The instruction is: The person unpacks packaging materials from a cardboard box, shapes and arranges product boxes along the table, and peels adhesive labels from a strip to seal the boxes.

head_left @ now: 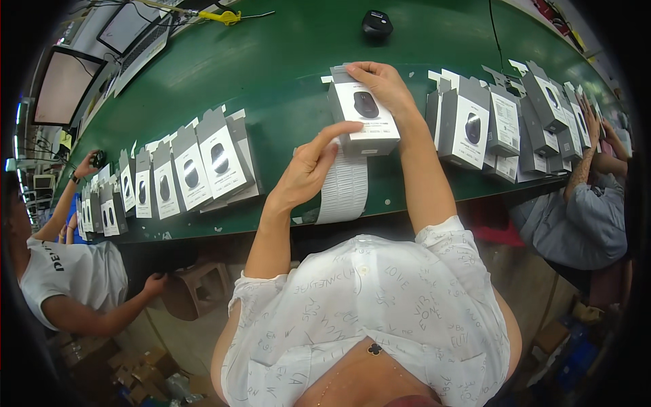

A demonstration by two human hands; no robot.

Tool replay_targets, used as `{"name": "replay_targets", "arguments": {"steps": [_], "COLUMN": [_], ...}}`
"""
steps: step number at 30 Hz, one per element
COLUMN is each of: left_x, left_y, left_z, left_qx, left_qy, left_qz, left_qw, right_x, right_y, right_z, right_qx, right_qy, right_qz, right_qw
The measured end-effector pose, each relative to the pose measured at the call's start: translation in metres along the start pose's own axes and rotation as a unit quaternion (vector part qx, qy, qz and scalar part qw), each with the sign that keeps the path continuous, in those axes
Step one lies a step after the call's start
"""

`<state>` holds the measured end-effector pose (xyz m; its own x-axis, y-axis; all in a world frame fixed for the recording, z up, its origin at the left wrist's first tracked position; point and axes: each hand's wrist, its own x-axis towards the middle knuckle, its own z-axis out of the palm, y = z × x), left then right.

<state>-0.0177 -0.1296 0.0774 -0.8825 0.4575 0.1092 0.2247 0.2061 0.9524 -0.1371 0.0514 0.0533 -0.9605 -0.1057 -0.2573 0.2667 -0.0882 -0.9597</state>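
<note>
A white and grey mouse box (369, 112) with a dark mouse pictured on its front is held upright above the green table, its grey top flaps raised. My right hand (386, 85) is closed around its upper right part, the thumb near the top edge. My left hand (305, 173) is at the lower left corner, its index finger stretched flat across the front and its thumb close to the box's side. Below the box, a white strip of small labels (344, 193) lies over the table's near edge.
A row of similar boxes (190, 166) leans at left, and more boxes (468, 125) stand at right, several with flaps up. A black mouse (377, 24) sits at the back, a yellow tool (220, 17) farther left. Co-workers (74, 271) sit on both sides.
</note>
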Motion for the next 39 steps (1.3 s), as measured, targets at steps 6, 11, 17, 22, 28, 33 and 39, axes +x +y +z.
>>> {"name": "replay_targets", "arguments": {"steps": [6,11,17,22,28,33,39], "left_x": [-0.002,0.008,0.010,0.016,0.017,0.015,0.014], "left_y": [0.011,0.008,0.006,0.009,0.005,0.008,0.013], "left_z": [0.008,0.015,0.009,0.015,0.021,0.025,0.026], "left_qx": [-0.073,-0.186,-0.270,-0.285,-0.257,-0.258,-0.256], "left_qy": [0.068,0.200,0.261,0.255,0.262,0.263,0.274], "left_qz": [-0.040,-0.108,-0.119,-0.112,-0.084,-0.084,-0.089], "left_qw": [0.994,0.956,0.919,0.917,0.927,0.926,0.923], "right_x": [0.009,0.002,-0.090,-0.112,-0.109,-0.109,-0.109], "right_y": [-0.003,-0.013,-0.016,-0.001,0.003,0.005,0.005], "right_z": [0.010,0.014,-0.003,0.006,0.016,0.020,0.023], "right_qx": [0.016,0.073,-0.028,-0.135,-0.133,-0.124,-0.106], "right_qy": [-0.009,0.160,0.008,0.000,0.034,0.056,0.066], "right_qz": [-0.004,-0.162,-0.250,-0.232,-0.233,-0.235,-0.240], "right_qw": [1.000,0.971,0.968,0.963,0.963,0.962,0.963]}}
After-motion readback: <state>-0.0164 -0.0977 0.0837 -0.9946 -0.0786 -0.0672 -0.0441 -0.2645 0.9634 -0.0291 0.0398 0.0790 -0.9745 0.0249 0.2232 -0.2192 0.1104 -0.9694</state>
